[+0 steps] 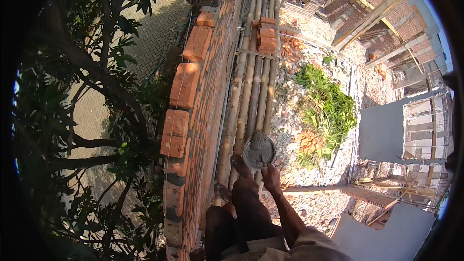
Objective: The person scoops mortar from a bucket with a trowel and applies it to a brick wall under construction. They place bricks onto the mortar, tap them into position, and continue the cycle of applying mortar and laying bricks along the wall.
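My right hand is closed at the near rim of a round container of wet grey mortar, on something I cannot make out. The container stands on bamboo poles beside my bare feet. My left hand shows only in part at the lower edge, low beside the brick wall, its fingers unclear. Along the wall top, red bricks sit on mortar, with a thin string running over them.
A stack of bricks lies farther along the bamboo scaffold. Down to the right are rubble, cut leafy branches and unfinished brick and plastered structures. Tree branches and a paved lane are below left of the wall.
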Demonstrator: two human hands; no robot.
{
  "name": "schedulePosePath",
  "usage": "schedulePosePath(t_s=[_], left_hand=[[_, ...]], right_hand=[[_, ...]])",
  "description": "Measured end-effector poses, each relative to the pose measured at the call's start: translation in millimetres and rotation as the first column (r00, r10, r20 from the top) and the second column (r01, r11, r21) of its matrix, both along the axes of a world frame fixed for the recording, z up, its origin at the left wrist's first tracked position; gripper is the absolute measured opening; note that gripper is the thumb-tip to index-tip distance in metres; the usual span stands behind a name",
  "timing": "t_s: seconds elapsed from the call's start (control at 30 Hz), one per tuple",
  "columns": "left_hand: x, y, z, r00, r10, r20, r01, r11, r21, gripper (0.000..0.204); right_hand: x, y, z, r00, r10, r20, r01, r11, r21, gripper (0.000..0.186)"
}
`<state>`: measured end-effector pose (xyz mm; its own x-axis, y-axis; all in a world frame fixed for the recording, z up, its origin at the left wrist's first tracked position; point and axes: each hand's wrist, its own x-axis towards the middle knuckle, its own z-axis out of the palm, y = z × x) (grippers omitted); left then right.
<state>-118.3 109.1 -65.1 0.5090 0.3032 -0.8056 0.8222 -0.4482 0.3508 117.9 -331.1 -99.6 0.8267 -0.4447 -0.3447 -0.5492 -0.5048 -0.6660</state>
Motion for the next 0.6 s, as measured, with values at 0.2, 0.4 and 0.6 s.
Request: schedulePosePath(t_s=[0.2,0.4,0.6], left_hand=[[23.6,-25.9,35.3,0.997,-0.024,0.067,0.023,0.999,0.023,0.017],[34.6,-65.0,53.0,0.997,-0.025,0.078,0.021,0.998,0.051,0.016],[39.1,-93.3,65.1,0.999,-0.005,0.04,0.002,0.997,0.071,0.016]], right_hand=[[172.8,26.2,106.1,0.971,0.119,0.206,-0.137,0.988,0.073,0.03],[361.4,68.3,179.8,0.948,-0.003,0.319,-0.243,0.64,0.729,0.024],[488.2,84.3,179.4,0.987,-0.087,0.135,-0.147,-0.144,0.979,0.029]])
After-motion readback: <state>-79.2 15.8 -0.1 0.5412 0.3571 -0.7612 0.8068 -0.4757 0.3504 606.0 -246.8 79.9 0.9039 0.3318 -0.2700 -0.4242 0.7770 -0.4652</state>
